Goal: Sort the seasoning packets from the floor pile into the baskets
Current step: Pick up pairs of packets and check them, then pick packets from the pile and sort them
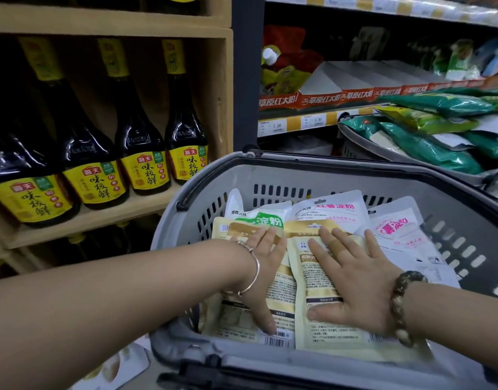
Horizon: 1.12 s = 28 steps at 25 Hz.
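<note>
A grey plastic basket (185, 204) sits in front of me and holds several seasoning packets. My left hand (266, 266) lies flat, fingers straight, on a cream and gold packet (236, 313) at the basket's left. My right hand (354, 274) presses flat on a second cream and gold packet (323, 327) beside it. Behind them lie a white packet with a green label (263, 218), a white packet with pink print (335, 209) and another pink-printed white packet (399, 235) at the right. A few packets lie on the floor (115, 370) at the lower left, partly hidden by my left arm.
A wooden shelf (110, 215) at the left carries dark soy sauce bottles (140, 142) with yellow labels. A second grey basket (382, 153) at the upper right holds green bags (427, 150). Metal store shelves (312, 119) with red boxes and price tags stand behind.
</note>
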{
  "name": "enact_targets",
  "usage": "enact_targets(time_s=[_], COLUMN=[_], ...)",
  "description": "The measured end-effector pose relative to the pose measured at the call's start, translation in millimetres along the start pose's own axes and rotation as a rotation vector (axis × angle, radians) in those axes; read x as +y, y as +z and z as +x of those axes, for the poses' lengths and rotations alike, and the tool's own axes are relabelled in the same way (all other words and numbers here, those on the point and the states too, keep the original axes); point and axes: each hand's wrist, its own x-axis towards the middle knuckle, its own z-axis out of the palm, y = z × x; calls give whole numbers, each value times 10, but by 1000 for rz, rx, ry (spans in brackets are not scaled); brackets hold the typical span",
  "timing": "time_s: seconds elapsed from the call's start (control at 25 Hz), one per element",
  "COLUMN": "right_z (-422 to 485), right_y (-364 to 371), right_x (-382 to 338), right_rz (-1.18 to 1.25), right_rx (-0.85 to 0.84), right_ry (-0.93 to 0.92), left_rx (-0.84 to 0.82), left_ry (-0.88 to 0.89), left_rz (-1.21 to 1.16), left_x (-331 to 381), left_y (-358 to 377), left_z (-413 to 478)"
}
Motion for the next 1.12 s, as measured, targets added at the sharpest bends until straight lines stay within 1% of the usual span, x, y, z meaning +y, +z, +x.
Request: enact_targets(time_s=[0.12, 0.2, 0.24, 0.28, 0.36, 0.48, 0.52, 0.6, 0.72, 0.8, 0.84, 0.92, 1.0, 1.12], right_z=[-2, -14, -21, -20, 10, 104, 145, 234, 396, 544, 629, 806, 948, 1156], right_y=[-84, -184, -240, -299, -456, -783, -901, -1143, -1475, -1630, -1682, -1737, -1729, -1550], right_x=[23, 43, 39, 23, -32, -258, -375, -662, -1231, -1642, -1848, -2316, -2750, -3251], right_rz=[15, 41, 74, 119, 189, 205, 214, 254, 276, 191, 105, -61, -151, -242], right_rx=[-14, -23, -4, 41, 173, 354, 396, 469, 537, 524, 493, 376, 281, 220], right_ry=[5, 15, 24, 32, 34, -31, -64, -132, -258, -306, -309, -299, -311, -333], left_rx=[5, 66, 122, 203, 422, 720, 785, 865, 928, 948, 946, 914, 865, 801], left_ry=[18, 42, 55, 63, 41, -86, -122, -186, -328, -434, -476, -542, -615, -705], left_rz=[14, -35, -75, -116, -175, -277, -316, -375, -422, -443, -469, -523, -515, -582], left_x=[-51, -114, -152, -200, -326, -580, -680, -898, -1273, -1519, -1620, -1802, -1952, -2112], left_y=[-127, -205, -238, -262, -294, -276, -237, -102, 217, 472, 614, 937, 1271, 1734], left_z=[-23, -80, -129, -201, -384, -765, -904, -1190, -1619, -1838, -1920, -2061, -2145, -2187])
